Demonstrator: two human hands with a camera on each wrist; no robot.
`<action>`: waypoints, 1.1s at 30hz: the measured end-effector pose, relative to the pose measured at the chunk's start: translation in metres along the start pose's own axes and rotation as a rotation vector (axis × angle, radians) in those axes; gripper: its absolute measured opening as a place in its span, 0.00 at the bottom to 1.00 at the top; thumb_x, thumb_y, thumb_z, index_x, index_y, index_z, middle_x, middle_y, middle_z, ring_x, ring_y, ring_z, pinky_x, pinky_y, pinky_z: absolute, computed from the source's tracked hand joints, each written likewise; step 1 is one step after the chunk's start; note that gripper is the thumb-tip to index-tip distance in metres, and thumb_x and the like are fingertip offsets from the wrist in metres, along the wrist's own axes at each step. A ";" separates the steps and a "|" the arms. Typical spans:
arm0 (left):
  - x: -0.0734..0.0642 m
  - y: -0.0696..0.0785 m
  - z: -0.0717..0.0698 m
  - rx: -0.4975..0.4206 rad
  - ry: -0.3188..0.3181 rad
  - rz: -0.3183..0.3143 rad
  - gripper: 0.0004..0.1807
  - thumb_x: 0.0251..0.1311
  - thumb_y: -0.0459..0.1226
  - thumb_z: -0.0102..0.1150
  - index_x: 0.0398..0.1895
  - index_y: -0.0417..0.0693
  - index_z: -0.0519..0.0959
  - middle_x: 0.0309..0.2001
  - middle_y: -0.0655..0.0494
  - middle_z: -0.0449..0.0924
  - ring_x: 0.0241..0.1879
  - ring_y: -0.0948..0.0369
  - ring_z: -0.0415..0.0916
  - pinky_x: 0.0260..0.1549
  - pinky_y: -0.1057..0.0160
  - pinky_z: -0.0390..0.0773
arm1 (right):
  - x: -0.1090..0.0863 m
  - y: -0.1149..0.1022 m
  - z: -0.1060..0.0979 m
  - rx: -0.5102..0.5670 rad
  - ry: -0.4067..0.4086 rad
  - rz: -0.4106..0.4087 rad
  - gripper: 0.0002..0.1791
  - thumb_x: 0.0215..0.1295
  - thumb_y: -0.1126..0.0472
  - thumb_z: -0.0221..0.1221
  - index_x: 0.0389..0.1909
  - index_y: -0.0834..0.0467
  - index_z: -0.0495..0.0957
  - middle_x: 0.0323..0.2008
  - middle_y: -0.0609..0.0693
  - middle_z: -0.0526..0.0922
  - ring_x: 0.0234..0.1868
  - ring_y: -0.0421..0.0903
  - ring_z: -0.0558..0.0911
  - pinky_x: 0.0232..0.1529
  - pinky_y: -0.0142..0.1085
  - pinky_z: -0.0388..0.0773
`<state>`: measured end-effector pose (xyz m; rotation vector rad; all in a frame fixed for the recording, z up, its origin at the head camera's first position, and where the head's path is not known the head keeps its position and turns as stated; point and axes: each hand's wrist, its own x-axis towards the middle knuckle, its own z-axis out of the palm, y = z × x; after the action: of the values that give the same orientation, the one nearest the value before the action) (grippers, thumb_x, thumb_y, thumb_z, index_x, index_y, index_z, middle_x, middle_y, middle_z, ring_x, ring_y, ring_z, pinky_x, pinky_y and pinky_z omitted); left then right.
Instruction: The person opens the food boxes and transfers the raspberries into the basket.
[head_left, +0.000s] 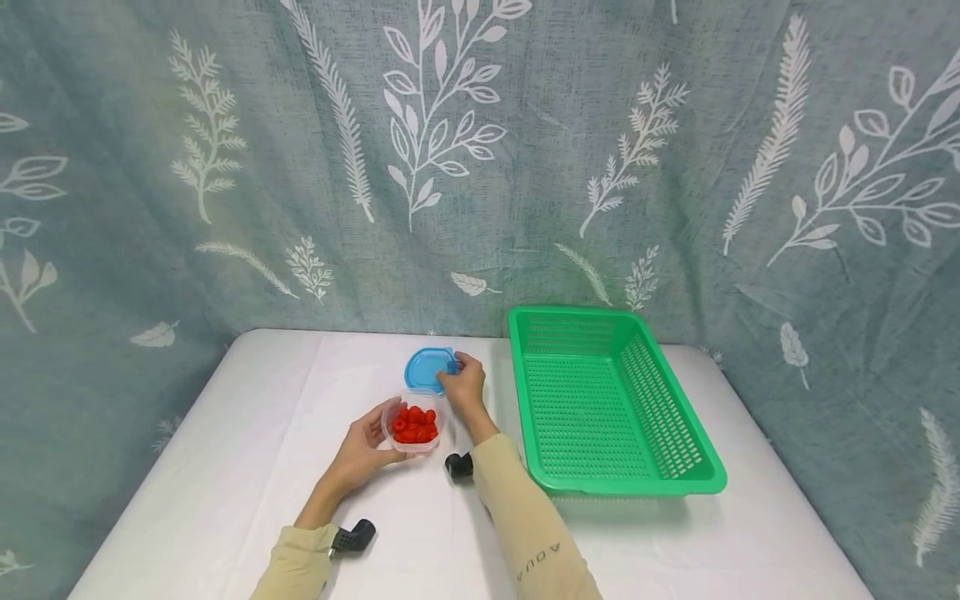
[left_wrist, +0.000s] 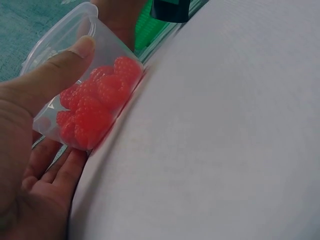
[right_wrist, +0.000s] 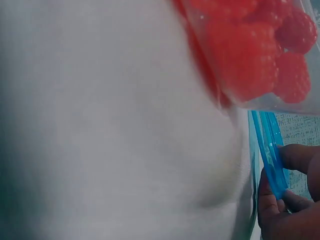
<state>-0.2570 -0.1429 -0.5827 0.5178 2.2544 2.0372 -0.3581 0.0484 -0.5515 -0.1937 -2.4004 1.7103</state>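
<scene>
My left hand (head_left: 365, 450) holds a clear plastic container (head_left: 439, 410) of raspberries (head_left: 415, 425) on the white table. In the left wrist view the thumb lies along its near wall, with the other fingers around the far side, and raspberries (left_wrist: 95, 102) show through the wall. Behind the container, my right hand (head_left: 467, 385) pinches the edge of a blue lid (head_left: 426, 367). The right wrist view shows the thumb on one face of the lid (right_wrist: 270, 150) and fingers under the other, the lid tilted at the table's edge in this view.
A green perforated basket (head_left: 528, 417) stands right of my right forearm. White cloth (head_left: 247, 467) covers the table. A grey-green leaf-patterned curtain (head_left: 315, 167) hangs behind the table's far edge. Dark wrist cameras (head_left: 354, 536) sit at both wrists.
</scene>
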 end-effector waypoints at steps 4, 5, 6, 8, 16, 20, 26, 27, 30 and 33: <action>-0.001 0.000 0.000 0.008 0.005 0.001 0.50 0.49 0.26 0.76 0.77 0.38 0.61 0.73 0.41 0.67 0.76 0.46 0.60 0.73 0.52 0.60 | 0.000 -0.002 0.000 -0.047 0.009 -0.039 0.28 0.60 0.72 0.65 0.63 0.74 0.73 0.59 0.71 0.79 0.63 0.63 0.78 0.65 0.52 0.78; -0.001 0.000 0.000 0.010 0.007 -0.001 0.50 0.49 0.26 0.76 0.77 0.39 0.61 0.73 0.41 0.67 0.76 0.47 0.60 0.73 0.51 0.60 | 0.000 -0.002 0.000 -0.058 0.017 -0.048 0.28 0.60 0.72 0.65 0.62 0.74 0.74 0.59 0.71 0.79 0.62 0.63 0.79 0.65 0.51 0.78; -0.001 0.001 0.000 0.013 0.009 -0.004 0.50 0.49 0.26 0.76 0.77 0.40 0.61 0.73 0.42 0.67 0.76 0.47 0.60 0.73 0.51 0.60 | 0.000 -0.003 0.000 -0.061 0.022 -0.053 0.28 0.60 0.72 0.65 0.62 0.74 0.74 0.58 0.71 0.80 0.62 0.63 0.79 0.64 0.51 0.78; -0.001 0.001 0.000 0.019 0.011 -0.008 0.50 0.49 0.27 0.77 0.77 0.42 0.62 0.73 0.43 0.67 0.76 0.47 0.60 0.73 0.51 0.60 | 0.002 -0.001 0.001 -0.074 0.047 -0.085 0.27 0.58 0.71 0.66 0.59 0.75 0.76 0.55 0.70 0.81 0.59 0.62 0.81 0.62 0.49 0.81; -0.001 0.001 0.000 0.006 0.018 -0.003 0.50 0.48 0.27 0.77 0.76 0.43 0.63 0.73 0.43 0.68 0.76 0.47 0.60 0.73 0.52 0.60 | 0.003 0.000 0.002 -0.031 -0.006 -0.047 0.30 0.63 0.69 0.65 0.65 0.74 0.71 0.63 0.69 0.77 0.66 0.63 0.76 0.67 0.51 0.75; -0.001 0.001 0.003 0.026 0.019 0.001 0.50 0.49 0.29 0.78 0.76 0.42 0.63 0.73 0.43 0.68 0.76 0.47 0.61 0.73 0.52 0.61 | 0.003 0.001 0.002 -0.048 -0.022 -0.022 0.31 0.66 0.68 0.65 0.68 0.72 0.69 0.66 0.67 0.75 0.68 0.61 0.74 0.68 0.50 0.74; 0.000 0.001 0.005 0.057 0.031 0.005 0.50 0.48 0.31 0.79 0.76 0.41 0.63 0.73 0.43 0.69 0.75 0.46 0.62 0.72 0.54 0.63 | -0.003 -0.003 -0.001 -0.033 0.007 -0.046 0.27 0.67 0.66 0.64 0.65 0.70 0.73 0.63 0.65 0.78 0.63 0.60 0.78 0.66 0.49 0.78; -0.001 0.001 0.005 0.057 0.036 0.005 0.50 0.48 0.31 0.79 0.76 0.41 0.63 0.72 0.43 0.69 0.74 0.46 0.63 0.71 0.54 0.63 | -0.004 -0.004 -0.001 -0.022 0.011 -0.049 0.26 0.67 0.65 0.64 0.64 0.69 0.74 0.62 0.64 0.79 0.61 0.60 0.78 0.64 0.49 0.79; -0.002 0.002 0.004 0.054 0.054 0.009 0.50 0.47 0.30 0.79 0.75 0.40 0.64 0.72 0.42 0.69 0.74 0.46 0.64 0.71 0.54 0.64 | -0.009 -0.006 0.000 0.025 0.020 -0.086 0.21 0.68 0.65 0.62 0.60 0.68 0.78 0.59 0.63 0.81 0.55 0.59 0.79 0.58 0.49 0.82; -0.003 0.003 0.004 0.026 0.061 0.014 0.50 0.47 0.27 0.78 0.75 0.38 0.64 0.73 0.40 0.68 0.74 0.45 0.64 0.72 0.52 0.63 | -0.016 -0.010 0.000 0.052 0.035 -0.151 0.18 0.68 0.65 0.61 0.56 0.67 0.81 0.54 0.61 0.83 0.49 0.56 0.79 0.51 0.45 0.82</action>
<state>-0.2529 -0.1400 -0.5809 0.4818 2.3210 2.0601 -0.3425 0.0413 -0.5432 -0.0339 -2.2800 1.6845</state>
